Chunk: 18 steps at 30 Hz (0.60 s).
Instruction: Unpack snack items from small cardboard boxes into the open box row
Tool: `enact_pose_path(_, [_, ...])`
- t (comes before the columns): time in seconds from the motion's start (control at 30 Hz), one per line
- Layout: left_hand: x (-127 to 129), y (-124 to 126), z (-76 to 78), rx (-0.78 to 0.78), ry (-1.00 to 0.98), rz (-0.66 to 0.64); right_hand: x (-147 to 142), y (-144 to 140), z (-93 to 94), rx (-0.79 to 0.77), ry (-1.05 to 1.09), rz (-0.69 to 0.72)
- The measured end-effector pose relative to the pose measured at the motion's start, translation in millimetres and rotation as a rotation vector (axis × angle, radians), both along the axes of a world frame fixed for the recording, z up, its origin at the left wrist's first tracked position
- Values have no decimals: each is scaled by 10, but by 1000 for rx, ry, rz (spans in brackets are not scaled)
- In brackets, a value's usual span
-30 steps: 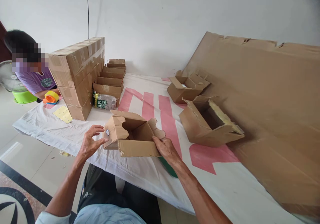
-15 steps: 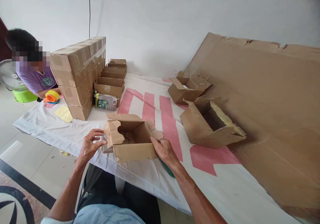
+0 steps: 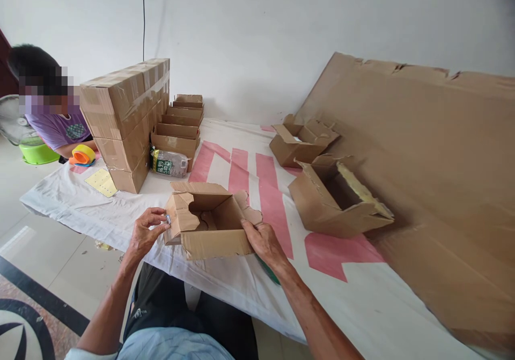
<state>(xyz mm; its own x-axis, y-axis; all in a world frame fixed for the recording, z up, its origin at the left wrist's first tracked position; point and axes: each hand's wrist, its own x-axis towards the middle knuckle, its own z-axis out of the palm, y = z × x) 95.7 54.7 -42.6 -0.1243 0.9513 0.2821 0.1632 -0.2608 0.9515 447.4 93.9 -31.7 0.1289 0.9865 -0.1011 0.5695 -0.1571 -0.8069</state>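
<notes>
An open cardboard box (image 3: 217, 244) sits on the cloth-covered table in front of me, its flaps spread and its inside showing no contents. My right hand (image 3: 263, 242) grips the near right corner, thumb on top by the rim. At the box's left end, my left hand (image 3: 148, 232) has thumb and fingers drawn together around a small whitish label-like piece (image 3: 166, 219). Whether that piece still sticks to the cardboard I cannot tell. Under my right wrist a green object (image 3: 269, 270) is mostly hidden.
Taped boxes (image 3: 131, 118) stand stacked at the left, with open boxes (image 3: 177, 142) behind a plastic package (image 3: 169, 163). Two open boxes (image 3: 338, 199) lie right, before a large leaning cardboard sheet (image 3: 434, 161). A person (image 3: 60, 126) is near tape rolls (image 3: 83, 154) and a yellow sheet (image 3: 101, 182).
My left thumb and fingers have closed together on the whitish piece, which showed larger and flatter before. My right hand and the box have hardly moved.
</notes>
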Motion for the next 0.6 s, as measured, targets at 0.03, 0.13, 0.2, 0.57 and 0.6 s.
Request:
enact_pose_path(0.03, [0,2,-2,2,3,1,-1,0,-4,4,-2,-2])
enact_pose_path(0.13, [2,9,-10,9,9,-6,-7,0,-23,22,13,-13])
enact_pose_path(0.2, [3,15,-16,16,11,-11,-10,0,-34,31,25,-20])
enact_pose_path(0.57, [74,-7,15,219,217,18,3,-2,-30,28,-10,-3])
enact_pose_path(0.6, [102,-17,10,245,240,36,3,-2,-35,29,-9,-11])
